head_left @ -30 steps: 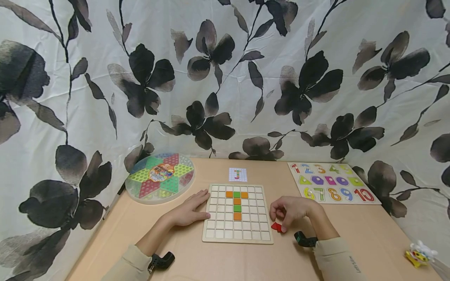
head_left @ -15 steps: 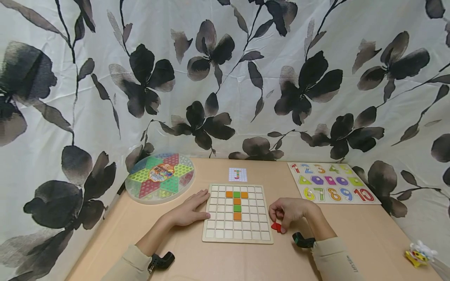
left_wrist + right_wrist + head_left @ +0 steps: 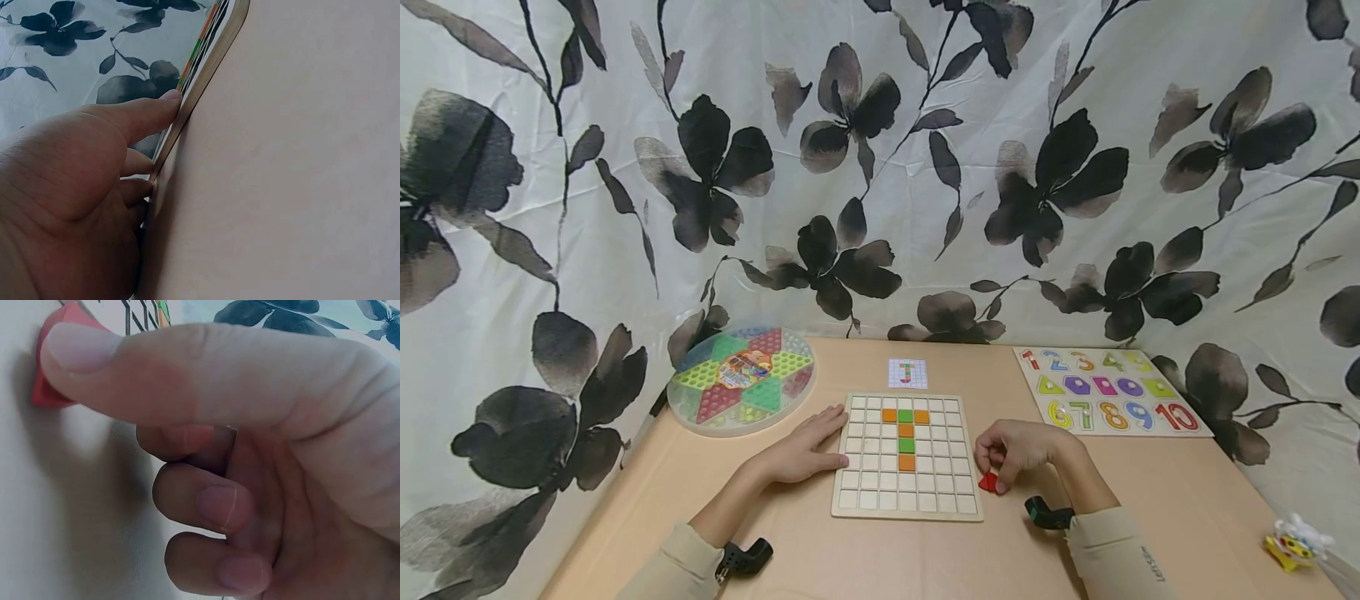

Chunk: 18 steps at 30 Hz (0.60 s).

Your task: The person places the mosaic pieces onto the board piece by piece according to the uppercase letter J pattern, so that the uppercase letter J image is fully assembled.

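Observation:
A square wooden grid board [image 3: 865,482] lies on the table, with several orange and green squares set in a T-like shape in its upper middle. My left hand [image 3: 801,450] rests at the board's left edge, fingers extended; in the left wrist view its thumb [image 3: 150,115] touches the rim. Just off the board's right side, my right hand [image 3: 1018,450] holds a small red block [image 3: 988,482] by the table. The right wrist view has the thumb [image 3: 162,375] pressed over that red block [image 3: 53,394] and the other fingers curled; the index fingertip is mostly hidden.
Behind the board lies a small gridded pattern card [image 3: 907,373]. A round Chinese checkers board [image 3: 741,382] is at the back left, a number puzzle board [image 3: 1108,392] at the back right. A small yellow-and-white toy [image 3: 1296,543] sits far right. A floral curtain [image 3: 925,208] hangs behind the table.
The red block has shifted and turned slightly under my right fingers, and the right hand has moved only a little. My left hand stays in place at the board.

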Each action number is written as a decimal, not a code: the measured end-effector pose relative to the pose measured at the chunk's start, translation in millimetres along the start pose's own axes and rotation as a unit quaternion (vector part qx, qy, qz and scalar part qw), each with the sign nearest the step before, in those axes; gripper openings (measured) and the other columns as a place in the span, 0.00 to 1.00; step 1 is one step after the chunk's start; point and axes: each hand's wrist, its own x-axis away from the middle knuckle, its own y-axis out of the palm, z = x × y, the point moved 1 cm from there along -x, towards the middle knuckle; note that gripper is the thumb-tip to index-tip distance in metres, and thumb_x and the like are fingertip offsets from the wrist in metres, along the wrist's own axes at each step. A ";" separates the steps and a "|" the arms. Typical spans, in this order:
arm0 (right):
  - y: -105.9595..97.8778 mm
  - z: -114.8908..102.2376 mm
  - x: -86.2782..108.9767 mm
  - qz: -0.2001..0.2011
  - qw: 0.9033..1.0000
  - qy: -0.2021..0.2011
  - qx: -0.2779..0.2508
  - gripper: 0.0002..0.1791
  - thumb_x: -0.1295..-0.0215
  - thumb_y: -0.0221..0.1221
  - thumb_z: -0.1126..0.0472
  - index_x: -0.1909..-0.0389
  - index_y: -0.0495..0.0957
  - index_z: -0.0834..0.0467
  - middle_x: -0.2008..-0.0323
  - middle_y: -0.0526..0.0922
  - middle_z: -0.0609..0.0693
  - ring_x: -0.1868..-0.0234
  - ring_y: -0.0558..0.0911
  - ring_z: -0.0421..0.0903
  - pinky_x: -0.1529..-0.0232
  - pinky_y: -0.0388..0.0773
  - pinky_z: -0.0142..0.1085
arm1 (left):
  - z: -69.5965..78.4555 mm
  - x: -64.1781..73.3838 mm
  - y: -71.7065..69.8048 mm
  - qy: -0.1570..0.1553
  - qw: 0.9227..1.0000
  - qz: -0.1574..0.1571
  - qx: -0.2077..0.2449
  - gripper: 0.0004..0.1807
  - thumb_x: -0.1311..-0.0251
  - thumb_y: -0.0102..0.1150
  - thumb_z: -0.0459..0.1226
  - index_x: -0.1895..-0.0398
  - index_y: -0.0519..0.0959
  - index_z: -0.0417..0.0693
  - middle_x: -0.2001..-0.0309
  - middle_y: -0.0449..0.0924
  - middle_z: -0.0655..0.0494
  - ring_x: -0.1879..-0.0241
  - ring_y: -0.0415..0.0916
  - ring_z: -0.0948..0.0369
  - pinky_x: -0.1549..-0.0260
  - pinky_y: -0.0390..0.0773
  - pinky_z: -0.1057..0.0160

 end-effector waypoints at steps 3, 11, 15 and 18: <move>-0.3 -0.1 -0.5 0.000 1.000 -0.009 0.001 0.13 0.50 0.77 0.70 0.65 0.85 0.64 0.77 0.75 0.45 0.74 0.71 0.41 0.75 0.65 0.29 | -0.3 -0.2 0.1 0.000 1.000 -0.001 -0.001 0.46 0.28 0.61 0.51 0.18 0.54 0.37 0.16 0.44 0.39 0.16 0.38 0.41 0.18 0.40 0.38; -1.1 -0.3 -0.8 0.013 0.999 -0.030 0.006 0.09 0.47 0.73 0.71 0.67 0.84 0.62 0.76 0.78 0.47 0.72 0.74 0.41 0.70 0.72 0.30 | -0.1 -0.4 0.3 0.002 1.000 0.000 -0.001 0.46 0.28 0.61 0.51 0.18 0.54 0.36 0.16 0.44 0.39 0.16 0.38 0.41 0.18 0.41 0.38; -1.7 -0.6 -0.9 0.023 0.999 -0.030 0.010 0.07 0.45 0.73 0.70 0.67 0.84 0.62 0.75 0.79 0.47 0.71 0.75 0.42 0.68 0.74 0.31 | 0.2 -0.5 0.3 0.001 1.000 0.000 -0.001 0.46 0.28 0.61 0.51 0.18 0.55 0.36 0.16 0.44 0.39 0.16 0.38 0.41 0.18 0.41 0.38; -2.2 -1.1 -1.0 0.027 0.999 -0.031 0.007 0.06 0.43 0.72 0.69 0.66 0.84 0.63 0.74 0.79 0.46 0.71 0.76 0.42 0.68 0.75 0.31 | 0.4 -0.3 0.2 0.001 1.000 0.000 -0.001 0.46 0.28 0.61 0.51 0.18 0.55 0.36 0.16 0.44 0.39 0.16 0.38 0.41 0.18 0.41 0.38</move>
